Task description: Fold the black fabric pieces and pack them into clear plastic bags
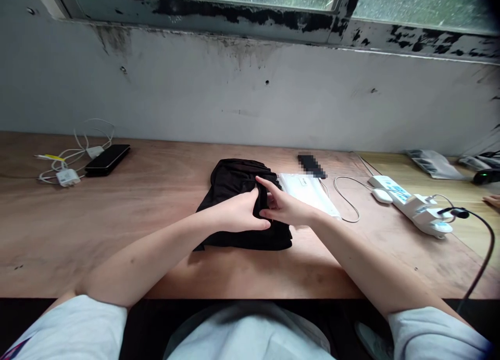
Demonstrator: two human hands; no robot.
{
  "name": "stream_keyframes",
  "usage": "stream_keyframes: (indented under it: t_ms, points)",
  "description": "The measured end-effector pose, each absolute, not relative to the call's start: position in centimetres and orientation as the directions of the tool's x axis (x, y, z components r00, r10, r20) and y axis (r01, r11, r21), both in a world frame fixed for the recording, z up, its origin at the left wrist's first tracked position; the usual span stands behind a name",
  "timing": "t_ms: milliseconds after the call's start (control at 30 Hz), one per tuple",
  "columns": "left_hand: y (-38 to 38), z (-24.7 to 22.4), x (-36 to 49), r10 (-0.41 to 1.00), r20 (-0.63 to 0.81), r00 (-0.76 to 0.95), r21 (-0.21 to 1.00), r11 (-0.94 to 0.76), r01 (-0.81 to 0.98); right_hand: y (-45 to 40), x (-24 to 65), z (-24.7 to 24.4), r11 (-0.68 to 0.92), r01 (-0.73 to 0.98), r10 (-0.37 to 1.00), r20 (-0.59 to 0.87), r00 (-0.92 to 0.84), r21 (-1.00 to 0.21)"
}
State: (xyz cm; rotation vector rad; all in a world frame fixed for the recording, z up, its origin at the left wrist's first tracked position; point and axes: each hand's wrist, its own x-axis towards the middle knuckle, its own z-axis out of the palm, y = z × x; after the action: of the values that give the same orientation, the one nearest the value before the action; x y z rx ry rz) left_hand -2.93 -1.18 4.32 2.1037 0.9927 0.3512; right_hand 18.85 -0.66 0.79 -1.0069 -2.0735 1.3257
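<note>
A black cloth item (234, 180), soft and folded, lies on the wooden table (156, 193) in front of me. My left hand (244, 211) reaches into a fold of the cloth, its fingertips hidden and its thumb stretched out to the right. From the right, my right hand (283, 203) holds the edge of that fold, with cloth between its thumb and fingers. Just beyond my right hand, a white plastic packet (308, 190) lies flat beside the cloth.
A black case (107, 160) and white chargers with cables (67, 176) lie at the left. A dark phone (311, 165), partly pixelated, rests behind the packet. To the right are a white power strip (414, 206), a grey bag (435, 164) and another person's hand (492, 200).
</note>
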Motion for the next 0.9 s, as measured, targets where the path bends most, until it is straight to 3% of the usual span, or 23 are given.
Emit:
stream_keyframes:
  t_ms: [133, 333, 600, 900]
  points:
    - [0.3, 3.5, -2.7, 0.834, 0.223, 0.504, 0.785, -0.46, 0.414, 0.8, 17.4, 1.9, 0.243, 0.112, 0.894, 0.178, -0.411, -0.964]
    - [2.1, 3.9, -3.1, 0.869, 0.367, 0.333, 0.881, -0.439, 0.176, 3.1, 15.3, 4.0, 0.362, -0.018, 0.898, 0.353, -0.264, -0.932]
    - [4.2, 3.4, -3.8, 0.9, 0.398, 0.178, 0.903, -0.418, 0.095, 4.9, 13.2, 4.9, 0.422, 0.108, 0.875, 0.373, -0.308, -0.9]
    - [6.2, 4.8, -5.5, 0.983, 0.151, 0.108, 0.979, -0.133, -0.153, 5.4, 17.4, 6.1, 0.448, 0.234, 0.89, 0.406, -0.206, -0.863]
